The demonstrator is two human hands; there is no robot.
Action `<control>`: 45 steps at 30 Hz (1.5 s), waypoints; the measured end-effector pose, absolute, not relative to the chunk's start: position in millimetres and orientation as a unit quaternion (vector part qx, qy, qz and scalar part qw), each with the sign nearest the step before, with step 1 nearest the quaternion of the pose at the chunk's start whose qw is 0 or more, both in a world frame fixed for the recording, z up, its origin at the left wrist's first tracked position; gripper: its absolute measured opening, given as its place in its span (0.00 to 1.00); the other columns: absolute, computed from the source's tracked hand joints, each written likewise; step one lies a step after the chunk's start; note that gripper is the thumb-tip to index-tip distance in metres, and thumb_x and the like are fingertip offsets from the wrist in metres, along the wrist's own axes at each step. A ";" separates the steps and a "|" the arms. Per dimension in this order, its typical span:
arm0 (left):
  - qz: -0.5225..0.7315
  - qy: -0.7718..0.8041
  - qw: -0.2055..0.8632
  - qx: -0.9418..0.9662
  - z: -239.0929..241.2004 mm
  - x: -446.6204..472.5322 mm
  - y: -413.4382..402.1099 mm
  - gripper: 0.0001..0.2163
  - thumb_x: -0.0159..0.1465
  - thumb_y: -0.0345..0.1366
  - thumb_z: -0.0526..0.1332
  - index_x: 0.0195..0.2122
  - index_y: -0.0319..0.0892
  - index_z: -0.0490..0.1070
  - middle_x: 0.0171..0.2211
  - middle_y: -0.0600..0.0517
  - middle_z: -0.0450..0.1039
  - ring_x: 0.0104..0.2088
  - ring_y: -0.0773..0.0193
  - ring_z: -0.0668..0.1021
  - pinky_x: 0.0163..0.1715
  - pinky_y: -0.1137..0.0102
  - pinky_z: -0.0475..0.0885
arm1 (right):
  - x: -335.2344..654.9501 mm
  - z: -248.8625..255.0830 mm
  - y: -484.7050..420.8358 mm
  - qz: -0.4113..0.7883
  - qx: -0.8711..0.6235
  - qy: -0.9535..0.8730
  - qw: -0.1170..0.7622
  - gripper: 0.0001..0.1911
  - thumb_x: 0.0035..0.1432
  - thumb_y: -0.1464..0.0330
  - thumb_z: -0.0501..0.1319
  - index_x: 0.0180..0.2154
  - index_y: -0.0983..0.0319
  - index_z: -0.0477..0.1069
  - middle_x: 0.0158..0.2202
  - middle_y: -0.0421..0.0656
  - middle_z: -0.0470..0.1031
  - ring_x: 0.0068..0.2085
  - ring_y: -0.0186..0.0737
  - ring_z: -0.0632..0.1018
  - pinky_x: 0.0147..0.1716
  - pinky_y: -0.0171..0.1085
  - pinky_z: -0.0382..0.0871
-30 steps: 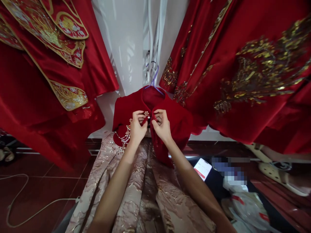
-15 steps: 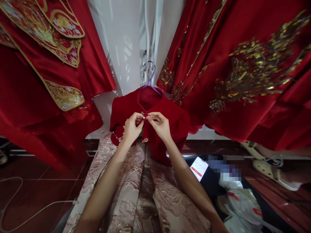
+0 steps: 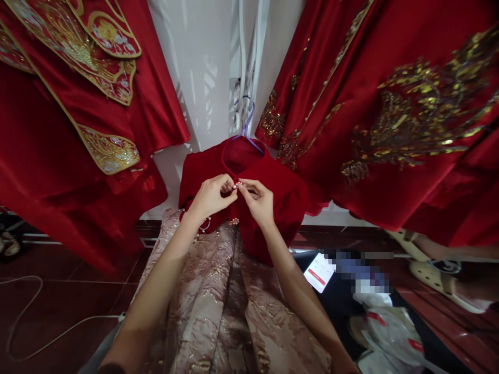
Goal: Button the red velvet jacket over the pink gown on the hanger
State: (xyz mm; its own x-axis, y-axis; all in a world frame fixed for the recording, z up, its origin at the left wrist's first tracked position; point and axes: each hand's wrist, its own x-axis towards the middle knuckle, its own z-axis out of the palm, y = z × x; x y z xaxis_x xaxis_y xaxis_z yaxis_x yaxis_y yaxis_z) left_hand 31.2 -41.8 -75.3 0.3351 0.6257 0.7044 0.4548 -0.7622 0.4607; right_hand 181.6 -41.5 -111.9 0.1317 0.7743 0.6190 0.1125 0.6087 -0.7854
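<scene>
A red jacket [image 3: 275, 195] hangs in front of me on a purple hanger [image 3: 246, 129], over a pinkish brocade skirt [image 3: 202, 291]. At its front opening, my left hand [image 3: 214, 196] and my right hand [image 3: 257, 200] meet, thumbs and fingertips pinched together on a small beaded button [image 3: 237, 185] below the collar. The fingertips partly cover it, so I cannot tell whether it is fastened. Lower on the front edge sits another beaded button [image 3: 234, 222]. A beaded trim [image 3: 205, 224] shows beneath my left wrist.
Red embroidered garments [image 3: 105, 148] hang at left, and a sequined red garment [image 3: 413, 124] at right. A lit phone [image 3: 319, 272] and clear plastic packaging [image 3: 395, 332] lie on a dark surface at right. Someone's foot in a clog [image 3: 436, 280] stands beyond. A white cable [image 3: 58, 332] crosses the floor.
My left hand has turned and come closer to the right hand, its fingers now over the button. The right hand keeps its pinch. The view has shifted slightly.
</scene>
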 end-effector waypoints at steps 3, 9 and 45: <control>0.449 0.337 0.075 0.824 -70.8 27.7 -43.2 0.01 0.58 0.32 0.59 0.31 0.42 0.67 0.29 0.54 0.72 0.28 0.69 0.74 0.32 0.72 0.71 | 181.8 -113.4 -42.3 0.260 -0.358 -0.612 0.655 0.16 0.53 0.60 0.63 0.43 0.60 0.74 0.41 0.44 0.77 0.41 0.38 0.78 0.42 0.38 0.75; 0.413 0.337 0.038 0.845 -61.7 24.1 -43.9 0.01 0.56 0.32 0.59 0.30 0.42 0.66 0.28 0.54 0.72 0.28 0.68 0.74 0.31 0.72 0.69 | 180.7 -114.1 -44.0 0.259 -0.355 -0.608 0.661 0.18 0.53 0.60 0.63 0.44 0.60 0.74 0.42 0.45 0.77 0.42 0.39 0.78 0.44 0.40 0.75; 0.528 0.389 0.313 0.688 -126.2 60.8 -23.2 0.12 0.63 0.46 0.55 0.39 0.46 0.73 0.43 0.48 0.76 0.48 0.59 0.75 0.53 0.58 0.66 | 234.5 -94.0 -121.5 0.117 -0.509 -0.701 0.486 0.06 0.51 0.69 0.58 0.34 0.60 0.70 0.28 0.39 0.74 0.27 0.36 0.73 0.28 0.33 0.65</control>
State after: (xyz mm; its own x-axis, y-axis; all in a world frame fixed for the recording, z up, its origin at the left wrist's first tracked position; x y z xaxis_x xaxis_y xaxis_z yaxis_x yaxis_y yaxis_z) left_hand 60.8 -23.2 -126.2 0.1412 0.8644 0.4825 0.2049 -0.5024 0.8400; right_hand 234.5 -121.5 -94.0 -0.0095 0.8279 0.5608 0.5998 0.4535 -0.6593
